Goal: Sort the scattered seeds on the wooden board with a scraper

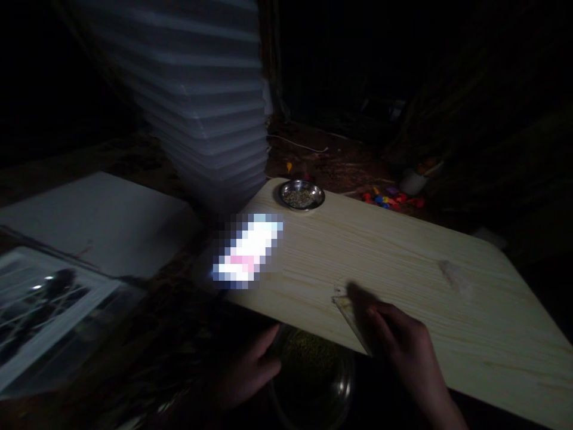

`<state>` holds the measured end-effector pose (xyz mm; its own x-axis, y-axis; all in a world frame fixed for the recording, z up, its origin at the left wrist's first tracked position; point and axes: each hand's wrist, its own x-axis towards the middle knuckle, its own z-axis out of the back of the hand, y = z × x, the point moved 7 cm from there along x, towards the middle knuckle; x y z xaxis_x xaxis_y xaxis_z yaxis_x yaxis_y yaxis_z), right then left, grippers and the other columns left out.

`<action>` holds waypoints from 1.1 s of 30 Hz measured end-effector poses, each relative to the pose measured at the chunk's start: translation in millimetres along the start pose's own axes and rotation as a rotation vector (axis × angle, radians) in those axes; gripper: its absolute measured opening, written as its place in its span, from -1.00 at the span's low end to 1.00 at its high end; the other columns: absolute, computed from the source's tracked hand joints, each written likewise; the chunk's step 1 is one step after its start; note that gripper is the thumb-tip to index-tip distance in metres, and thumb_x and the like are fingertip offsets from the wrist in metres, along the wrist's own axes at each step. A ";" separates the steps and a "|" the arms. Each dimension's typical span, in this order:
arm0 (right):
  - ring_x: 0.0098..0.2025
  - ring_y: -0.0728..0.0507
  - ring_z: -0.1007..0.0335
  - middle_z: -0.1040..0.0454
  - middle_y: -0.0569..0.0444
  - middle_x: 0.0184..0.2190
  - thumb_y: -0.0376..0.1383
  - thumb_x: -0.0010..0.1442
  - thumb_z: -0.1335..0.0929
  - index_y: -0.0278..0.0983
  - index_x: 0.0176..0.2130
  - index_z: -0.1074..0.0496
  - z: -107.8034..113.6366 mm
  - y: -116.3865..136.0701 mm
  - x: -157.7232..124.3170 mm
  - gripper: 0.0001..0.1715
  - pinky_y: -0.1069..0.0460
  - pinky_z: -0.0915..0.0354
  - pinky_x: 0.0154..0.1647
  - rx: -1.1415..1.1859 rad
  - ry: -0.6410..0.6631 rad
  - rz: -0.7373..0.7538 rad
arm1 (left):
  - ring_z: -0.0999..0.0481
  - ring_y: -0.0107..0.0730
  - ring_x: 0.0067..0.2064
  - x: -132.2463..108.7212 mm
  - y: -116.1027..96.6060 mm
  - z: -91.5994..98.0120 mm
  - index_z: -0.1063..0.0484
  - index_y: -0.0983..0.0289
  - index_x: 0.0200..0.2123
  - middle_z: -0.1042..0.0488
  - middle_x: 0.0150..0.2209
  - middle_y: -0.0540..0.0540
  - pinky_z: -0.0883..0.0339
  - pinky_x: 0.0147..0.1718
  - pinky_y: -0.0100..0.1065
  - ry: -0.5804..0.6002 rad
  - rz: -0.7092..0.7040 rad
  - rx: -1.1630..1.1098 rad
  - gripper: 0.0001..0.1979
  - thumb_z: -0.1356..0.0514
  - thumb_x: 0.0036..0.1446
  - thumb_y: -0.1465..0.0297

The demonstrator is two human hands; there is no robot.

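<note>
My left hand [253, 373] grips the left rim of a shiny bowl [348, 388], finger and thumb at its edge. Small green bits [316, 349] lie in this bowl, which sits below the near table edge, deep in shadow. My right hand [409, 343] is closed over the table's near edge. From it a thin pale strip [351, 322] slants up to the left, its tip close to small dark specks [337, 291] on the tabletop. Dim light keeps the strip's exact kind unclear, and my fingers' hold on it is partly hidden.
The wood-grain table [385, 239] bears a small metal dish [301, 197] of pale bits and a lit, blurred-out screen [250, 248]. A whitish smudge [454, 278] marks its right side. Leftward are a white board [98, 209] and a clear container [54, 316]. Colourful pieces [394, 198] lie beyond.
</note>
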<state>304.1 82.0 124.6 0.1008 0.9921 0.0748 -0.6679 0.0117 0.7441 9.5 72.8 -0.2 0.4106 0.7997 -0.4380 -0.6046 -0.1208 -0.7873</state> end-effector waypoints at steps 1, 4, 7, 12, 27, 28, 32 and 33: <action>-0.13 -0.23 -0.63 -0.69 -0.02 -0.16 -0.04 0.33 -0.30 -0.20 -0.14 -0.62 -0.1 0.4 -0.3 -0.61 -0.07 -0.50 -0.10 0.001 0.004 0.004 | -0.05 0.10 0.42 0.2 -0.7 0.1 -0.11 0.36 0.40 -0.05 0.41 0.28 0.13 0.37 0.16 0.003 -0.005 -0.003 -0.21 -0.04 0.14 0.15; -0.13 -0.23 -0.64 -0.69 -0.01 -0.17 -0.04 0.32 -0.31 -0.20 -0.15 -0.63 1.7 1.3 -1.6 -0.61 -0.06 -0.50 -0.09 -0.003 0.005 0.008 | -0.09 0.05 0.40 1.0 -0.9 1.7 -0.13 0.19 0.40 -0.11 0.40 0.17 0.11 0.37 0.14 -0.027 -0.038 -0.013 -0.26 -0.06 0.16 0.18; -0.13 -0.23 -0.63 -0.69 -0.01 -0.17 -0.04 0.32 -0.31 -0.20 -0.15 -0.62 6.0 0.8 -1.3 -0.61 -0.06 -0.49 -0.07 -0.020 -0.017 -0.002 | -0.15 0.09 0.38 0.4 -2.2 4.3 -0.18 0.17 0.38 -0.16 0.38 0.18 0.02 0.34 0.17 -0.052 -0.042 0.008 -0.28 -0.07 0.15 0.17; -0.12 -0.25 -0.63 -0.68 -0.05 -0.15 -0.03 0.33 -0.30 -0.21 -0.15 -0.61 8.8 1.3 2.5 -0.60 -0.07 -0.49 -0.09 -0.030 -0.038 -0.002 | -0.18 0.12 0.36 -4.5 -18.4 9.5 -0.21 0.23 0.36 -0.19 0.37 0.21 0.07 0.36 0.15 -0.039 -0.087 0.069 -0.30 -0.04 0.16 0.20; -0.18 -0.22 -0.64 -0.69 -0.01 -0.19 -0.03 0.34 -0.30 -0.21 -0.16 -0.61 14.6 -2.7 2.8 -0.60 -0.03 -0.49 -0.17 -0.068 -0.056 0.012 | -0.21 0.15 0.35 -2.5 -10.5 7.3 -0.25 0.23 0.35 -0.24 0.34 0.24 -0.03 0.32 0.16 -0.058 -0.066 0.071 -0.32 -0.07 0.15 0.23; -0.18 -0.23 -0.64 -0.69 -0.02 -0.20 -0.03 0.33 -0.30 -0.21 -0.16 -0.61 14.3 -3.2 3.6 -0.60 -0.03 -0.49 -0.18 -0.071 -0.059 0.013 | -0.21 0.11 0.35 -2.5 -9.8 7.2 -0.25 0.19 0.35 -0.24 0.34 0.20 0.00 0.34 0.14 -0.063 -0.075 0.073 -0.34 -0.08 0.16 0.24; -0.17 -0.25 -0.64 -0.69 -0.06 -0.18 -0.03 0.33 -0.30 -0.24 -0.15 -0.61 13.6 -2.9 5.6 -0.58 -0.06 -0.51 -0.17 -0.082 -0.070 0.031 | -0.15 0.05 0.38 0.4 3.5 0.7 -0.19 0.18 0.37 -0.15 0.39 0.18 0.00 0.35 0.11 -0.038 -0.084 0.007 -0.33 -0.08 0.19 0.25; -0.17 -0.25 -0.64 -0.69 -0.06 -0.18 -0.03 0.33 -0.29 -0.23 -0.15 -0.61 13.3 -2.2 5.6 -0.58 -0.07 -0.51 -0.16 -0.084 -0.065 0.036 | -0.15 0.06 0.38 1.1 6.3 -0.7 -0.18 0.19 0.38 -0.15 0.39 0.20 0.00 0.34 0.12 -0.033 -0.079 0.000 -0.32 -0.09 0.19 0.25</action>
<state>315.9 85.9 132.2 0.1216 0.9819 0.1452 -0.7313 -0.0102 0.6820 6.7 72.6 -5.9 0.4346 0.8256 -0.3600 -0.5709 -0.0566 -0.8191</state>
